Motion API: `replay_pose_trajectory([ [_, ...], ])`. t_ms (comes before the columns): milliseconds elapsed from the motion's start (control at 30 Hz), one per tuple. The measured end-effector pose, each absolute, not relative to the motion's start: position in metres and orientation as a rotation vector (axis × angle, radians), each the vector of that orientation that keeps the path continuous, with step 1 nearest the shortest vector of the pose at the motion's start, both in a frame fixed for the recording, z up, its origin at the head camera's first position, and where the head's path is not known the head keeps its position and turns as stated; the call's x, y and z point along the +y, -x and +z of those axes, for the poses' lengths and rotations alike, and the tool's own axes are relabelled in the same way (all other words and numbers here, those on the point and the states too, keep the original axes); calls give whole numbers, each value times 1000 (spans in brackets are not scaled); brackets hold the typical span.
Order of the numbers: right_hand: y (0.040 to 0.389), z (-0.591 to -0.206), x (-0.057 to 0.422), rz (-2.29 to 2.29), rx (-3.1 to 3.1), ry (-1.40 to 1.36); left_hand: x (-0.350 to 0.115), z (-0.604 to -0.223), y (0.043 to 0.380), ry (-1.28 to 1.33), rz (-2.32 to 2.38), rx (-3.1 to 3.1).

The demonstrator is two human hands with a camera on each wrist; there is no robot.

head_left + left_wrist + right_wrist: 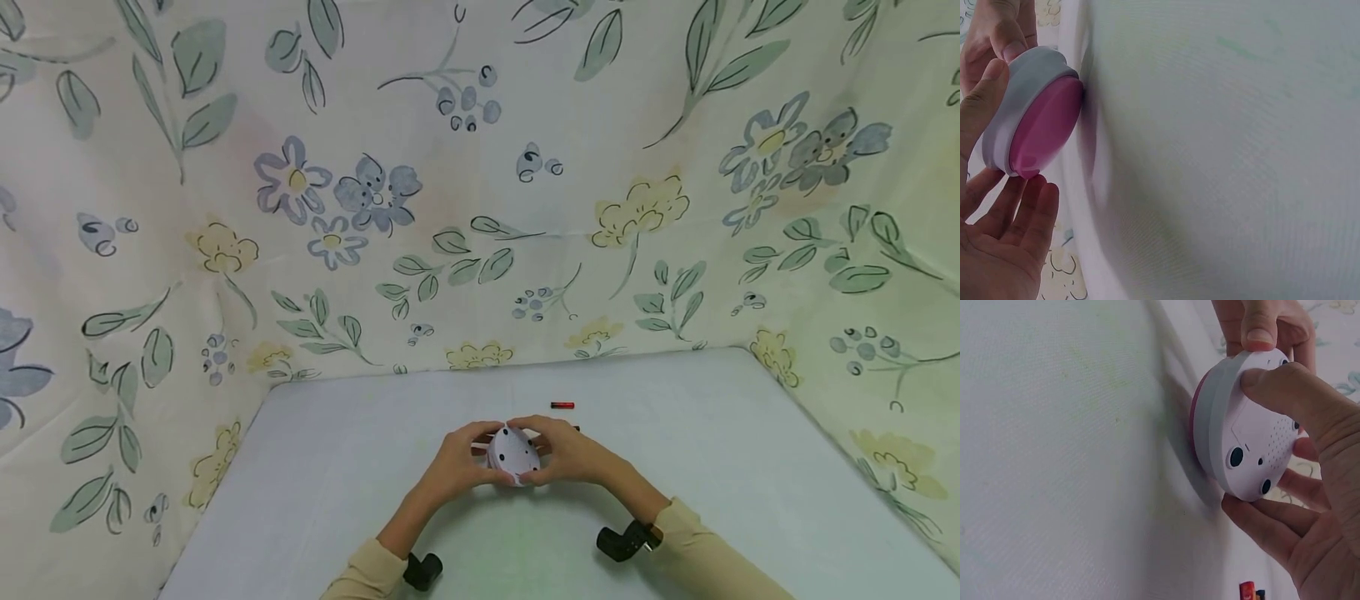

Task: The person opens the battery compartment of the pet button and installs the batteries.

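A round white sound button (513,455) with a pink dome is held between both hands over the table. In the head view its white underside, with dark round feet, faces up toward me. The left hand (459,460) grips one side, thumb on the near edge and fingers round the far side. On the opposite side, the right hand (568,451) holds it likewise. The left wrist view shows the pink dome (1047,128) facing the table. In the right wrist view, the right thumb (1272,384) presses on the underside near a battery cover outline and small speaker holes.
A red and black battery (562,405) lies on the white table (360,467) beyond the hands. Another small dark-tipped piece shows partly behind the right hand. Floral cloth (480,200) hangs behind and at both sides of the table.
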State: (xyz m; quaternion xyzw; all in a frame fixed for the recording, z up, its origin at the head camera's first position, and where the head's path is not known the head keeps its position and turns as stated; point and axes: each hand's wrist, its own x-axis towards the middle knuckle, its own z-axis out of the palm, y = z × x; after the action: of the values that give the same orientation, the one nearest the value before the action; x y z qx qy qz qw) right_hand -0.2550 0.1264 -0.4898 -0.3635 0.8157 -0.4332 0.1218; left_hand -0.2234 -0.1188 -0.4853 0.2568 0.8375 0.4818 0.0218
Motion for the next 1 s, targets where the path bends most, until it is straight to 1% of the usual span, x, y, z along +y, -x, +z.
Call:
replay_pose_trajectory([
  [367,254,-489,125,-1268,2411,1099,-117,-481,225,-832,1496,2587],
  [733,250,-489,118,-1108,2549,1161,-118,-482,223,-803,1492,2576],
  [1000,248,-487,120,-1102,2559,1175,-114,-479,224,-799,1451,2568],
])
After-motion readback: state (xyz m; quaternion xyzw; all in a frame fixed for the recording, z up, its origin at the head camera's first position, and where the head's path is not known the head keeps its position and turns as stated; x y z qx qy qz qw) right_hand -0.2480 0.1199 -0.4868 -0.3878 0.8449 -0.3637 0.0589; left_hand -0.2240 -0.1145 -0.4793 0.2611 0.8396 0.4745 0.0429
